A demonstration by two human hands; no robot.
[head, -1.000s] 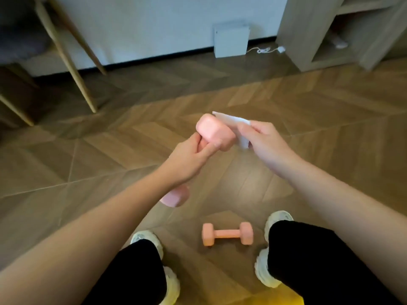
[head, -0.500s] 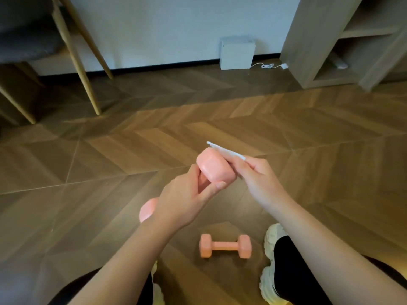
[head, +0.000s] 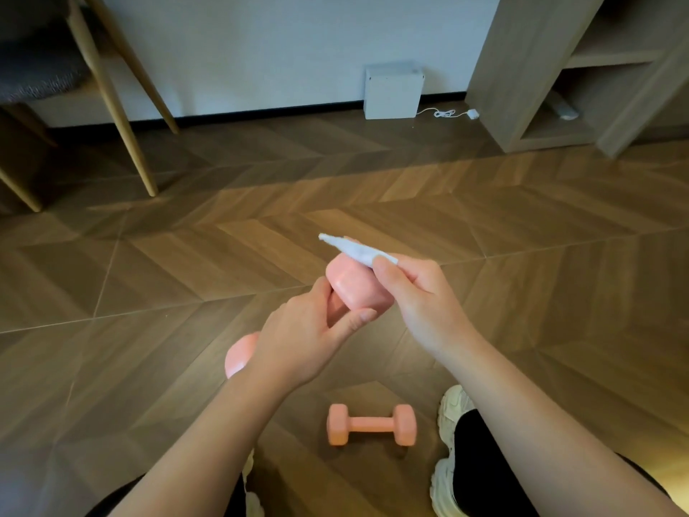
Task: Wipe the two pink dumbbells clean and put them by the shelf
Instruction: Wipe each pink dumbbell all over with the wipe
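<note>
Herringbone wood floor [head: 559,255] fills the view, and over it, at mid-height, hangs the held dumbbell [head: 358,289], tilted with one pink head up and away and the other head low behind the wrist. The left hand [head: 309,337] is wrapped round its handle, thumb along the upper head. The right hand [head: 421,304] pinches a folded white wipe [head: 358,250] between thumb and fingers; the wipe lies against the top of that upper head, its far corner sticking out past it.

Below the hands, the second dumbbell [head: 371,424] lies flat on the floor, handle running left to right, untouched. It sits just beside the right shoe [head: 453,408], a chunky pale one under a black trouser leg [head: 484,460]; the forearms cross above it on either side.

Farther out, bare floor stretches from the hands to the wall. The shelf [head: 540,69], a wooden unit with open compartments, stands at the far right, well apart from both dumbbells, with a small pale object in its bottom compartment that is too blurred to tell. A white box [head: 393,93] sits against the wall just left of the shelf, a white cable [head: 447,113] trailing on the floor between them. Slanted wooden chair legs [head: 115,106] stand at the far left.
</note>
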